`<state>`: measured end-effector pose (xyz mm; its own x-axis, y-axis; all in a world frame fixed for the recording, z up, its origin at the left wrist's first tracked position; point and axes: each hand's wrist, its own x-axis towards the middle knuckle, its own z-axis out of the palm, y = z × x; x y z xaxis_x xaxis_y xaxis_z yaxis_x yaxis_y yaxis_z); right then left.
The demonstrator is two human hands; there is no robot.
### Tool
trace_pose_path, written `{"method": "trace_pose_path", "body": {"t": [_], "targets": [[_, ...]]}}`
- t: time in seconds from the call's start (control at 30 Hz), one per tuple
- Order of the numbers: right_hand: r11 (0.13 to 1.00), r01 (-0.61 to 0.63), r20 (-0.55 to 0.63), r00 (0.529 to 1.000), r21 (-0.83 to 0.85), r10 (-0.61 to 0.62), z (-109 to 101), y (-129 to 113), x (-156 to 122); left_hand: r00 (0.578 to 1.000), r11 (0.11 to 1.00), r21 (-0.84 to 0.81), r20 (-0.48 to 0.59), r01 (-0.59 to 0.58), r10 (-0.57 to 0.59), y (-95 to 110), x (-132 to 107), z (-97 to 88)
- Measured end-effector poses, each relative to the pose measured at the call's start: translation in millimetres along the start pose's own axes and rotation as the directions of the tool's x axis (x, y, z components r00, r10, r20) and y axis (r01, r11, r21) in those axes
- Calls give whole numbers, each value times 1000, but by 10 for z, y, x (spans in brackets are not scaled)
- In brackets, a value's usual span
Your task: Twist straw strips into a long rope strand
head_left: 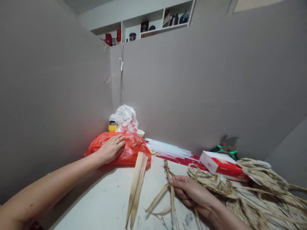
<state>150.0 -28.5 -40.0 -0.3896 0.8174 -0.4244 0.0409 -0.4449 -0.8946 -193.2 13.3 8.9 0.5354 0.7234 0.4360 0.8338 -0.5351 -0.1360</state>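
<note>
My left hand (111, 148) lies flat on a red plastic bag (131, 147), its fingers stretched out over the crinkled top. My right hand (192, 191) pinches a short braid of dried plant strips (167, 167) between thumb and fingers. Loose strip ends hang down from the braid toward the table's near side. Between the two hands, a long, flat, pale dried husk strip (137, 188) leans with its upper end against the red bag. What is inside the bag is hidden.
Bundles of dried plant cord (263, 182) cover the right side of the white table (103, 198). Behind them are a red and white box (225, 166) and green-handled pliers (226, 148). White sticks (168, 148), a yellow jar (112, 126) and a white plastic bag (124, 116) stand along the grey partition (192, 89).
</note>
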Motion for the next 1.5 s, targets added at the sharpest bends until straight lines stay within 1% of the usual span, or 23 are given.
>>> {"method": "trace_pose_path", "body": {"t": [0.13, 0.2, 0.23, 0.3, 0.37, 0.4, 0.43, 0.53, 0.6, 0.67, 0.73, 0.8, 0.87, 0.93, 1.0, 1.03, 1.1, 1.17, 1.27, 1.33, 1.4, 1.47, 1.5], "targets": [[1000, 5, -14, 1000, -14, -5, -6, 20, 7, 991, 992, -84, 106, 89, -80, -180, 123, 201], [1000, 7, -19, 1000, -21, -7, -2, 18, 8, 981, 981, -134, 150, 143, -122, -205, 128, 215], [1000, 6, -20, 1000, -25, -7, 1, 15, 8, 979, 972, -162, 146, 168, -145, -191, 127, 184], [999, 5, -20, 1000, -34, -6, 8, 7, 8, 978, 950, -232, 52, 210, -204, -99, 129, 62], [999, 11, -17, 1000, -38, -12, 13, 1, 10, 955, 920, -314, -102, 233, -277, 78, 137, -91], [999, 14, -13, 1000, -35, -14, 15, 0, 11, 940, 905, -350, -147, 242, -308, 193, 141, -159], [999, 16, -9, 1000, -33, -16, 17, -1, 11, 931, 888, -374, -137, 268, -338, 323, 143, -215], [999, 21, -13, 1000, -27, -21, 23, -4, 9, 921, 864, -324, 80, 386, -381, 740, 125, -282], [999, 28, -19, 999, -31, -29, 28, -11, 4, 905, 883, -216, 192, 416, -379, 983, 100, -255], [999, 31, -28, 999, -42, -32, 32, -22, -2, 881, 891, -144, 281, 430, -379, 1147, 82, -187], [998, 29, -34, 999, -51, -31, 34, -33, -8, 855, 882, -140, 351, 450, -381, 1223, 73, -99], [998, 34, -38, 999, -53, -37, 33, -43, -13, 837, 859, -191, 398, 476, -375, 1234, 61, -10], [998, 38, -32, 999, -51, -40, 32, -51, -17, 829, 824, -275, 431, 496, -356, 1229, 33, 53], [998, 32, -29, 999, -53, -33, 30, -57, -20, 834, 774, -382, 445, 505, -325, 1249, -5, 72], [998, 28, -25, 999, -55, -29, 29, -61, -23, 843, 681, -511, 429, 524, -326, 1302, -27, 41], [998, 31, -23, 999, -58, -33, 28, -61, -23, 838, 603, -585, 422, 543, -346, 1336, -22, 9], [997, 41, -22, 999, -67, -42, 25, -56, -19, 806, 382, -718, 445, 581, -390, 1403, 31, -75], [996, 44, -12, 999, -79, -45, 19, -43, -7, 774, 147, -795, 500, 588, -389, 1455, 132, -155], [996, 52, -13, 999, -75, -53, 9, -23, 24, 760, -100, -827, 550, 553, -346, 1502, 310, -173], [996, 65, -18, 998, -56, -66, 10, -20, 34, 747, -232, -806, 592, 545, -302, 1526, 406, -81], [997, 73, -15, 997, -39, -73, 20, -27, 26, 724, -339, -761, 641, 553, -256, 1552, 474, 79], [997, 73, -20, 997, -23, -73, 30, -44, 9, 703, -407, -725, 671, 555, -236, 1574, 525, 261], [997, 71, -22, 997, -13, -72, 33, -55, 1, 698, -420, -717, 677, 556, -234, 1581, 547, 341]]}}
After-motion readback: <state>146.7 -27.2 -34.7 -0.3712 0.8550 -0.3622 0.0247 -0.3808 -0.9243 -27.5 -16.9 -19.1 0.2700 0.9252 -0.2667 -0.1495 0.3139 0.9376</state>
